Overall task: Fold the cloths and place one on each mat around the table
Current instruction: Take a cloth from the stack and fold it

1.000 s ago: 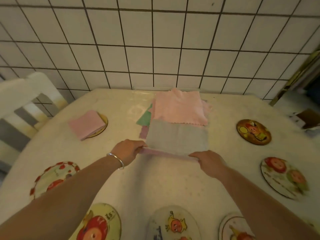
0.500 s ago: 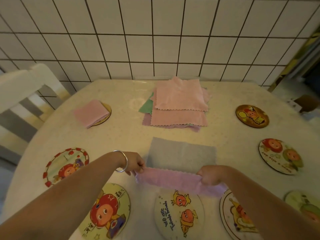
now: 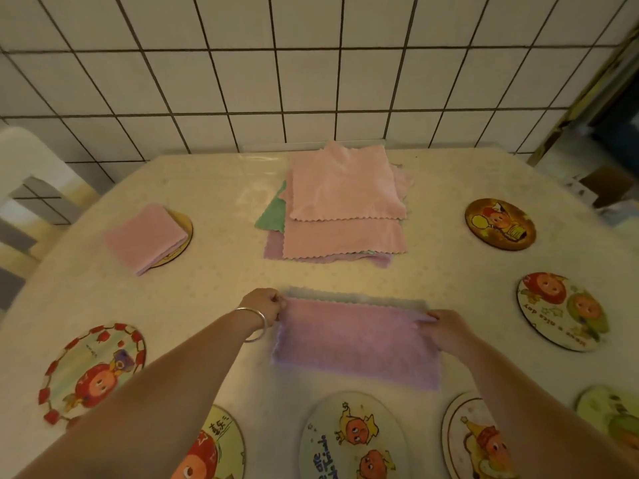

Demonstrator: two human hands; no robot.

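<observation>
A lilac cloth (image 3: pixel 356 344) lies folded in half on the table in front of me, a thin strip of its grey underside showing along the far edge. My left hand (image 3: pixel 262 305) pinches its far left corner and my right hand (image 3: pixel 446 326) pinches its far right corner. Behind it a loose pile of cloths (image 3: pixel 342 202) in pink, green and lilac sits near the wall. At the far left, a folded pink cloth (image 3: pixel 145 235) rests on a round mat (image 3: pixel 183 229). Round cartoon mats ring the table, among them one at the near centre (image 3: pixel 352 440).
More bare mats lie at the left (image 3: pixel 93 371), near left (image 3: pixel 214 447), near right (image 3: pixel 473 440), right (image 3: pixel 560 309), far right (image 3: pixel 499 224) and the right edge (image 3: pixel 612 413). A white chair (image 3: pixel 31 188) stands at the left. A tiled wall backs the table.
The cloth was dragged off the pile toward me, then its near edge was lifted and carried forward over the far half, so lilac now covers the grey side. Both hands moved away from me.
</observation>
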